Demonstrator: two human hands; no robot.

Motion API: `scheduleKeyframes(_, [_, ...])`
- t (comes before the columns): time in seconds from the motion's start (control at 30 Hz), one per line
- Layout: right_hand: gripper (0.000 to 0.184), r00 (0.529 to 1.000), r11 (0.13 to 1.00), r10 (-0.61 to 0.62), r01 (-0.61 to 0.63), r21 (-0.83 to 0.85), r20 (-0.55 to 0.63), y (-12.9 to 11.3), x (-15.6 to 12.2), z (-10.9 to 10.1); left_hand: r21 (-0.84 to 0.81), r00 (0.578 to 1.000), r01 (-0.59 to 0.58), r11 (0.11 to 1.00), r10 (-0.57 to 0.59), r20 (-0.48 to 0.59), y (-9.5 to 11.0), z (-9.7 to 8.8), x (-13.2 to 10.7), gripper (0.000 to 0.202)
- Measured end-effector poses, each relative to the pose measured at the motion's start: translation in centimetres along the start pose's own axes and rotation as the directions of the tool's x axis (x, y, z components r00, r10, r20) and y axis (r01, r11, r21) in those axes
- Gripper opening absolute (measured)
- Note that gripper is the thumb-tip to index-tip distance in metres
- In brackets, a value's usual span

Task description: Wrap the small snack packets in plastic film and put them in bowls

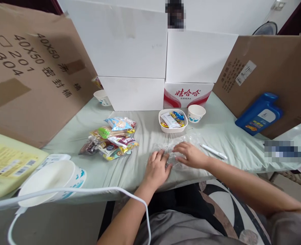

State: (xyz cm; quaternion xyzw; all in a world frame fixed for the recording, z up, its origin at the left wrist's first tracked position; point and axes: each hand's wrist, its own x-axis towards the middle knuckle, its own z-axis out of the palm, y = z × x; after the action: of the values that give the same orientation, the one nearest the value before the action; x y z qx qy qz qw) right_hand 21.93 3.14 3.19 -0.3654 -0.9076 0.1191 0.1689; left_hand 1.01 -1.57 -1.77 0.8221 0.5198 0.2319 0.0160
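Note:
A thin clear plastic bag [177,166] lies crumpled near the front of the cloth-covered table. My left hand [157,169] rests on its left side, palm down with fingers spread. On the bag's right side is my right hand [192,155], its fingers apart and slightly curled; I see no grip on the plastic. Just beyond the bag stands a white plastic bowl [173,130] with several small snack packets [171,119] inside. To the left of my hands is a pile of wrapped snacks [114,137]. A white pen [214,151] lies to the right of my right hand.
White boxes [132,44] are stacked at the back. Brown cartons [35,75] flank both sides. A paper bowl [196,113] stands beside the white one; a larger paper tub [50,180] and white cable [89,190] are front left. A blue bottle [260,115] leans right.

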Motion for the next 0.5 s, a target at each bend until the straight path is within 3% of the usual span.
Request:
scheduleKeyframes(0.17, [0.077, 0.987, 0.973, 0.160, -0.152, -0.172, 0.033, 0.0, -8.0, 2.4, 0.146, 0.985, 0.172, 0.974, -0.172, -0.013, -0.2, -1.2, -0.9, 0.057])
scheduleKeyframes(0.23, [0.084, 0.982, 0.963, 0.189, -0.180, -0.202, 0.023, 0.5, -9.8, 2.6, 0.190, 0.966, 0.258, 0.947, -0.257, -0.033, -0.6, -2.3, -1.2, 0.066])
scheduleKeyframes(0.3, [0.089, 0.982, 0.959, 0.188, -0.180, -0.217, 0.018, 0.6, -10.5, 2.6, 0.201, 0.957, 0.288, 0.936, -0.278, -0.078, -0.7, -3.6, -1.1, 0.060])
scheduleKeyframes(0.33, [0.090, 0.984, 0.961, 0.179, -0.171, -0.217, 0.020, 0.5, -10.6, 2.7, 0.190, 0.966, 0.256, 0.948, -0.243, -0.087, -0.6, -4.0, -0.9, 0.050])
scheduleKeyframes(0.4, [0.087, 0.989, 0.970, 0.146, -0.139, -0.197, 0.022, 0.0, -10.3, 2.7, 0.128, 0.997, 0.071, 0.989, -0.068, -0.027, -0.1, -4.4, -0.3, 0.027])
scheduleKeyframes(0.47, [0.078, 0.995, 0.985, 0.095, -0.092, -0.146, 0.015, -0.5, -9.9, 2.7, 0.030, 0.984, -0.153, 0.988, 0.150, 0.101, 0.2, -4.1, 0.4, 0.016])
scheduleKeyframes(0.5, [0.072, 0.997, 0.991, 0.071, -0.069, -0.113, 0.006, -0.7, -9.8, 2.6, 0.004, 0.967, -0.206, 0.979, 0.203, 0.152, 0.2, -3.7, 0.7, 0.016])
